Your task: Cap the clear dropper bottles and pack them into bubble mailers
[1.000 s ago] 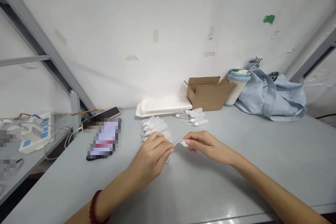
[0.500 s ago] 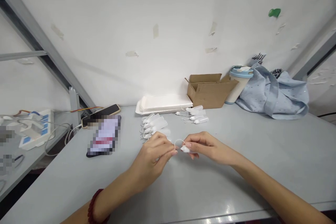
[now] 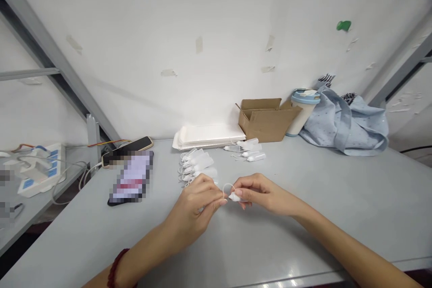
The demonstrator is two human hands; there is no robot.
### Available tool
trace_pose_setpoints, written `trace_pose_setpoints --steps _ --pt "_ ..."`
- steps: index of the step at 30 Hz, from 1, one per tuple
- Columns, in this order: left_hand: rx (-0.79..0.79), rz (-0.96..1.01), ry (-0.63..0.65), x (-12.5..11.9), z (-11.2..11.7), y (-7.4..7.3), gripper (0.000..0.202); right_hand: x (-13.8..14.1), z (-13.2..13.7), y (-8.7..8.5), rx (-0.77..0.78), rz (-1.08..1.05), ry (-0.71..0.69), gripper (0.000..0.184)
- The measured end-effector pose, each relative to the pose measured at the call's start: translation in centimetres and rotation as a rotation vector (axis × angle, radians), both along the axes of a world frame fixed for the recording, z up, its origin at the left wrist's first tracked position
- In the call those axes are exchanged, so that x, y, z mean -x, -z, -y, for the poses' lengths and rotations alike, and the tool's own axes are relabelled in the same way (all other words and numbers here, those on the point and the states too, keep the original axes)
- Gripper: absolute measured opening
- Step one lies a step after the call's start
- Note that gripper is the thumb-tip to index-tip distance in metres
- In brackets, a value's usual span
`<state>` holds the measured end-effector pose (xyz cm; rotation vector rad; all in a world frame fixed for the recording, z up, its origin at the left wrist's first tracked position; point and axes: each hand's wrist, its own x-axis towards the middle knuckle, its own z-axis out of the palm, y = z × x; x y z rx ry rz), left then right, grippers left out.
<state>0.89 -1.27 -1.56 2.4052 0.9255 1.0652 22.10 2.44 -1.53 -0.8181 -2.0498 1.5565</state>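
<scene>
Between its thumb and fingers my right hand (image 3: 261, 193) grips a small white squeeze bottle (image 3: 234, 196), its pointed tip aimed left. A thin white cord (image 3: 228, 184) arcs from the bottle over to my left hand (image 3: 202, 200), where thumb and forefinger pinch its end. The fingertips of both hands are close together above the table, and most of the bottle's body is hidden in my right hand. Behind my left hand lies a pile of similar white bottles (image 3: 199, 159) with cord loops. A second, smaller group of bottles (image 3: 253, 148) rests farther back, right of centre.
White flat packets (image 3: 209, 135) and an open cardboard box (image 3: 266, 123) stand against the wall. To their right are a lidded cup (image 3: 300, 112) and a light-blue cloth bag (image 3: 340, 121). Two phones, one blurred phone (image 3: 131, 177) nearer, lie left by a power strip (image 3: 43, 168).
The view has shifted slightly. Both hands keep their grip on the bottle and cord; the bottle's tip is now a little nearer the left fingertips.
</scene>
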Motion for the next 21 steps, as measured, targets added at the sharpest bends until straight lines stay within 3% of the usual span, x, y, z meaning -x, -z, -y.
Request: trace_pose_setpoints --steps 10,21 --pt "-0.017 -0.039 0.015 -0.2 0.1 0.6 0.024 0.5 0.7 0.0 -0.156 0.118 0.058 0.031" --pt "-0.019 -0.136 0.015 -0.1 0.1 1.2 0.027 0.9 0.9 0.0 -0.219 0.147 0.048 0.028"
